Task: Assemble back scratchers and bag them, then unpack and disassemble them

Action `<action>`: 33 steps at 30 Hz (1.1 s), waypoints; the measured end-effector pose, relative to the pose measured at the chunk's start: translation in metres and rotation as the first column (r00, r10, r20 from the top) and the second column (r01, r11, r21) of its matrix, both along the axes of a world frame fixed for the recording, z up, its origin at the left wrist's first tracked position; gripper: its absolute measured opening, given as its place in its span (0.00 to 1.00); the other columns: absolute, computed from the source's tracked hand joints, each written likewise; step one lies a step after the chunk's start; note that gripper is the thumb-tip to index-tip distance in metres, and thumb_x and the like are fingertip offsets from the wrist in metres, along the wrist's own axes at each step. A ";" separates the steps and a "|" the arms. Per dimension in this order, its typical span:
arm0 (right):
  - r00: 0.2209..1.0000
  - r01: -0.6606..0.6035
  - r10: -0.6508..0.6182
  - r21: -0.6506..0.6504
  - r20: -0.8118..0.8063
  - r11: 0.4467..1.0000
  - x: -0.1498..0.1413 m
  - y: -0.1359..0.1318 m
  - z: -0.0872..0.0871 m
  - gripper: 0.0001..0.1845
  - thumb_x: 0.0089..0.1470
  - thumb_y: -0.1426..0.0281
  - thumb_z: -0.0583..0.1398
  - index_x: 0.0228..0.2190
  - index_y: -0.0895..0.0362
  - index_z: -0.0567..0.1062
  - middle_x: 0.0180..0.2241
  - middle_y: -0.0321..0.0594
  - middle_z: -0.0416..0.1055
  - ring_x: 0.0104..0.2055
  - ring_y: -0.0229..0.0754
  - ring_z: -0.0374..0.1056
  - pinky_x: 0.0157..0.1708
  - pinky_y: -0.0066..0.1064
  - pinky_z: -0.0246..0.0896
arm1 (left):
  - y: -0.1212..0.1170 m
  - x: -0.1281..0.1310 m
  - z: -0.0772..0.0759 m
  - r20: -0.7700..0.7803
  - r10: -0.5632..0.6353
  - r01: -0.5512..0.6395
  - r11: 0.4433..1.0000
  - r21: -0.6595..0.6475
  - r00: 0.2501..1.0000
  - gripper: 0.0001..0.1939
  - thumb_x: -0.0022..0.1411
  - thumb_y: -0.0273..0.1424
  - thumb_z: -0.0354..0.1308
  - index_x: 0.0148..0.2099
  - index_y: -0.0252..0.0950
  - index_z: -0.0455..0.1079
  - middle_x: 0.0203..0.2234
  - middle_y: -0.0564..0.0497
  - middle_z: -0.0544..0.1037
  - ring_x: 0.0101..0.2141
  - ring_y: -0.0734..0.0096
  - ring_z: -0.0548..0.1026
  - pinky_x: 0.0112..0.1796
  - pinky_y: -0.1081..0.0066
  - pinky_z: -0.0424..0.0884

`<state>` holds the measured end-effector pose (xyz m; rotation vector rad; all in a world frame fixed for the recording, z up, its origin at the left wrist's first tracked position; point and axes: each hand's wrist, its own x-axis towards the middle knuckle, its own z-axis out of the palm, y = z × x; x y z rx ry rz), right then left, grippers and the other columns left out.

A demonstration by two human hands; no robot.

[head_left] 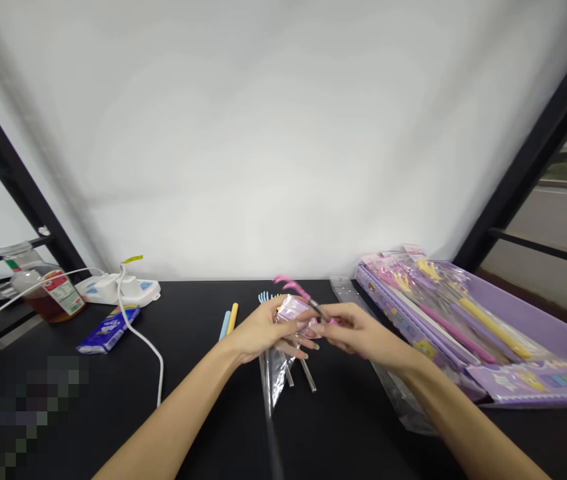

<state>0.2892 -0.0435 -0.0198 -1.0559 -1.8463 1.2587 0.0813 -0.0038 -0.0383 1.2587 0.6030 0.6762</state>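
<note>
A pink claw-headed scratcher (297, 288) is between the two hands above the middle of the black table (188, 427), its claw pointing far and left. The right hand (358, 330) pinches it with thumb and fingertips just behind the claw; the left hand (258, 332) pinches a clear wrapper (278, 380) with a printed card, its lower fingers loosely spread.

The scratcher looks light, with a stiff, smooth neck that may turn in the fingers — the neck below the claw seems the best hold, as the thin prongs could bend. The wrapper should be soft and slippery, better gripped at the card.

Counted: one scratcher in hand, one blue handle (225, 325) and one yellow handle (233, 317) left of the hands, two metal rods (308, 377) showing under them. At right stands one purple box (538, 310) of wrapped scratchers (463, 307) — several, overlapping too much to count. At far left: one bottle (46, 293), one power strip (151, 291), one blue packet (108, 331).
</note>
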 end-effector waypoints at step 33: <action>0.928 0.283 -0.351 0.376 0.126 0.883 -0.005 0.008 -0.013 0.10 0.52 0.61 0.64 0.31 0.55 0.79 0.34 0.39 0.66 0.35 0.40 0.63 0.36 0.33 0.59 | -0.006 0.001 -0.004 -0.176 -0.065 0.099 0.977 0.190 0.982 0.17 0.59 0.42 0.64 0.45 0.36 0.71 0.37 0.42 0.80 0.28 0.63 0.81 0.30 0.65 0.78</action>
